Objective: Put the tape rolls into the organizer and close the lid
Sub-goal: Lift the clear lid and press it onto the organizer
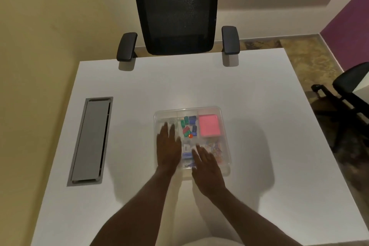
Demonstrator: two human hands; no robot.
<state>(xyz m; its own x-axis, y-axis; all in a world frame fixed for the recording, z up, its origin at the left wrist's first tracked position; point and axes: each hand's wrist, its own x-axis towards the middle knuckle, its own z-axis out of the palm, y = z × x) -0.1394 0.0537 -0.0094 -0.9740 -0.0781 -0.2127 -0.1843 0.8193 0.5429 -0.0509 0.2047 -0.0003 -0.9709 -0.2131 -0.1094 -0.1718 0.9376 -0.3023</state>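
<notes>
The clear plastic organizer [192, 140] sits on the white counter [249, 126], slightly toward the person's side of its middle. Its lid seems to be lying over the top already, though the transparency makes that hard to confirm. Through the plastic show small green, blue and red pieces [188, 127] in a middle compartment, a pink pad [209, 125] in the far right one, and a tangle of coloured clips [214, 149] nearer. The tape rolls cannot be picked out; they may lie under the left hand, in the left compartment.

The left hand [167, 146] lies flat and spread on the left part of the top, fingers pointing away. The right hand [207, 168] is also flat with fingers spread, set over the near right edge, angled toward the left. Both forearms reach in from the near edge; neither hand holds anything.

The likely risk is uneven pressure: if only one side is pushed down, the lid could seat crooked or pop up at the far corners. The light box could also slide on the smooth counter.

A black mesh chair [175, 10] stands beyond the far edge, and a grey cable hatch [90, 142] is set into the counter at the left.
</notes>
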